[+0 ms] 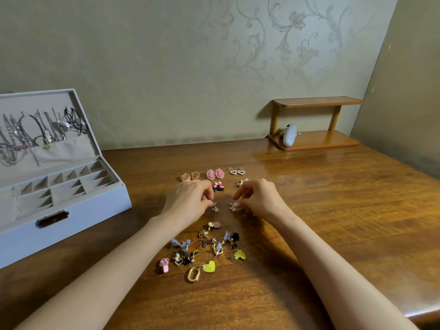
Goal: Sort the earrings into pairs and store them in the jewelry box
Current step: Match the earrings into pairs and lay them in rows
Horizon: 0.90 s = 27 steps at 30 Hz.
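Left hand and right hand each pinch a small earring. Hazard: forearms flank the unsorted heap at 6 o'clock and could scatter it.

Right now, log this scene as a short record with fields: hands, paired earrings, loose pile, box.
left hand: pinches one small earring
right hand: pinches another small earring of similar look
paired row: gold-pink studs, pink cameos, pearl hearts, set side by side beyond the hands
loose pile: mixed earrings, nearer the person
jewelry box: open, left of the earrings
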Motion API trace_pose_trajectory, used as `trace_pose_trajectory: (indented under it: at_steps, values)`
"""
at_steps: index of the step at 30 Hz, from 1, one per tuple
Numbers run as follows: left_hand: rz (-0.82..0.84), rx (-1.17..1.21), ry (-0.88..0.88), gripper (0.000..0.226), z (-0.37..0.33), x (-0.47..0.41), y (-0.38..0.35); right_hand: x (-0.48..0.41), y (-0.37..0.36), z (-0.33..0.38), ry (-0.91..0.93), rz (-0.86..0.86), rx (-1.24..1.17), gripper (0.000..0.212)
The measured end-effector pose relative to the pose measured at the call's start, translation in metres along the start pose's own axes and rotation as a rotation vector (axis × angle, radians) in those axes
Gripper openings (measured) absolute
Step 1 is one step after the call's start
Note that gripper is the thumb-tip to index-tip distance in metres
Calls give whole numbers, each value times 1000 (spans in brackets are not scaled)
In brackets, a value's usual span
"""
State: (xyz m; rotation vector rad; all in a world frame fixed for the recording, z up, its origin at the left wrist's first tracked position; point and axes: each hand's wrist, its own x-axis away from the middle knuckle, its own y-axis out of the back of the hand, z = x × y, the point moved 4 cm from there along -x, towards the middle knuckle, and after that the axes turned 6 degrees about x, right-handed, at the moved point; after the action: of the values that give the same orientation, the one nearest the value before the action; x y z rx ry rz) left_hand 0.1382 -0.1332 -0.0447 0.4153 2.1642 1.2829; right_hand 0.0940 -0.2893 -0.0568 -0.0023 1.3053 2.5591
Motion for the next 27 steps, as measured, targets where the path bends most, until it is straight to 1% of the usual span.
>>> trace_pose_trajectory:
  at_steps: [3, 8, 15, 23, 27]
  values:
    - [-38, -66, -40, 14, 0, 6, -4, 0, -6, 0, -12, -18, 48, 11]
    - [-45, -89, -44, 19, 0, 2, -12, -1, -11, 2, -42, -80, 97, 13]
    - [-38, -122, -20, 18, 1, -9, -15, -5, -15, 7, -63, -117, 151, 11]
    - [-23, -140, 10, 17, 0, -19, -16, -14, -19, 15, -21, -118, 190, 10]
    - [-36, -109, -1, 17, 1, -14, -10, -13, -15, 14, -9, -115, 155, 11]
